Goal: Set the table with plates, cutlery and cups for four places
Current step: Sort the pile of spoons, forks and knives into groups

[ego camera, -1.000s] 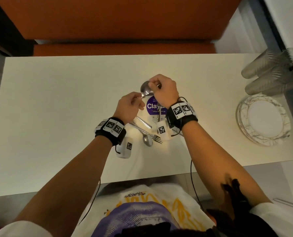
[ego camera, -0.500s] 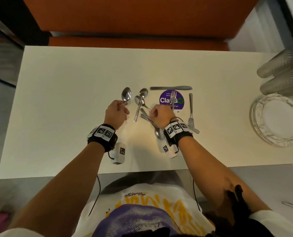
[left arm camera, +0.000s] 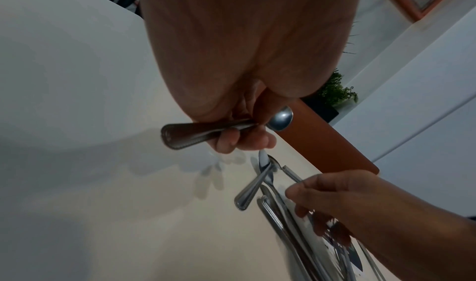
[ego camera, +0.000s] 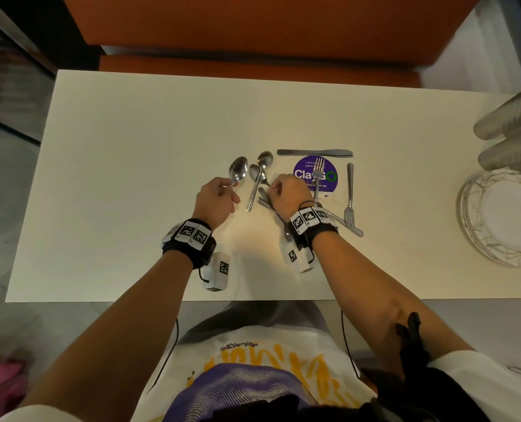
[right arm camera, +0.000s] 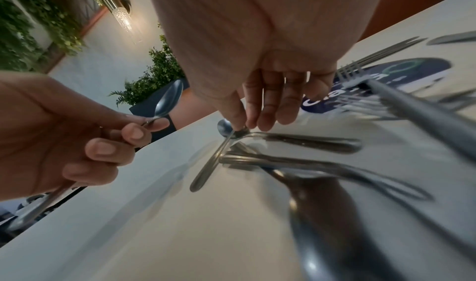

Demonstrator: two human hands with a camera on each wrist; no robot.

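My left hand (ego camera: 230, 190) grips a spoon (ego camera: 238, 172) by its handle, bowl pointing away from me and lifted off the white table (ego camera: 131, 178); the handle (left arm camera: 201, 134) crosses my curled fingers. My right hand (ego camera: 272, 185) reaches into the loose cutlery pile (ego camera: 262, 190), thumb and forefinger pinching the neck of a second spoon (right arm camera: 231, 131) that lies on the table. Two more spoons (ego camera: 260, 166) lie crossed between my hands. A knife (ego camera: 314, 152) and a fork (ego camera: 318, 172) lie by a purple round sticker (ego camera: 301, 175). Another fork (ego camera: 349, 193) lies further right.
A stack of marbled plates (ego camera: 472, 217) sits at the table's right end, with stacked clear cups (ego camera: 514, 132) lying on their sides behind it. An orange bench (ego camera: 253, 35) runs along the far side. The table's left half is bare.
My hands have parted: the left carried the spoon off to the left, while the right dropped from the sticker to the cutlery pile and pinched another spoon.
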